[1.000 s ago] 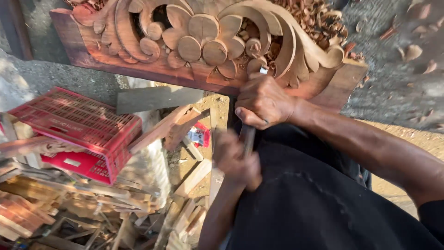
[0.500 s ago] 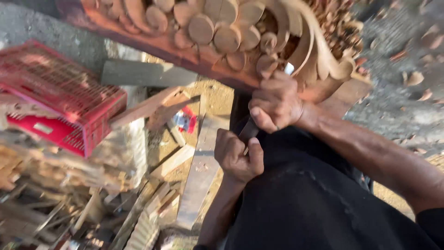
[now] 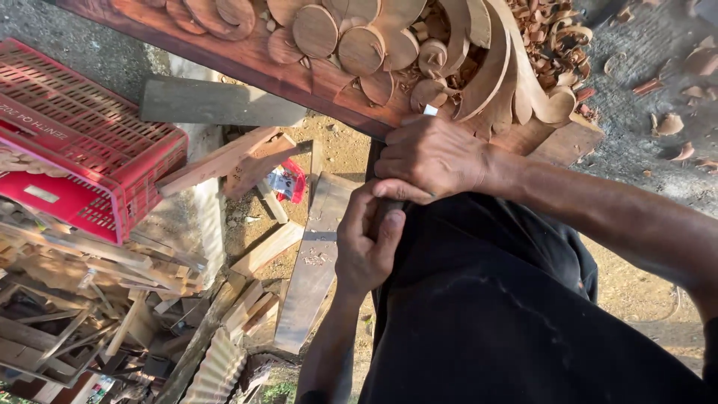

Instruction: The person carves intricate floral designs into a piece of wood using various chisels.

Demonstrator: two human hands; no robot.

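Nearest the camera, the left hand (image 3: 366, 243) is closed around the butt end of a chisel (image 3: 389, 213), fingers (image 3: 357, 224) curled over the handle and thumb laid along it. Just beyond, the right hand (image 3: 434, 157) wraps the upper shaft, fully closed, knuckles resting against the lower edge of the carved panel (image 3: 321, 67). Only a small bright tip of the blade (image 3: 430, 110) shows above the right hand, set into the relief beside a scroll; most of the tool is hidden inside the two grips.

Handling judgement — the chisel looks rigid and slim, light enough for fine control, with a keen edge; it should be held as shown, one hand low to drive and one hand high near the blade to steer. The panel appears to be thick, stiff hardwood, heavy as a whole, yet its raised round petals and thin curled scrolls are likely fragile across the grain — lift it by the plain outer border, not by the relief.

Farther out, curled wood shavings (image 3: 557, 34) lie heaped on the panel's upper right. To the left sit a red plastic crate (image 3: 82, 142) over a pile of offcuts (image 3: 90, 292), with loose planks (image 3: 310, 262) on the bare ground below.
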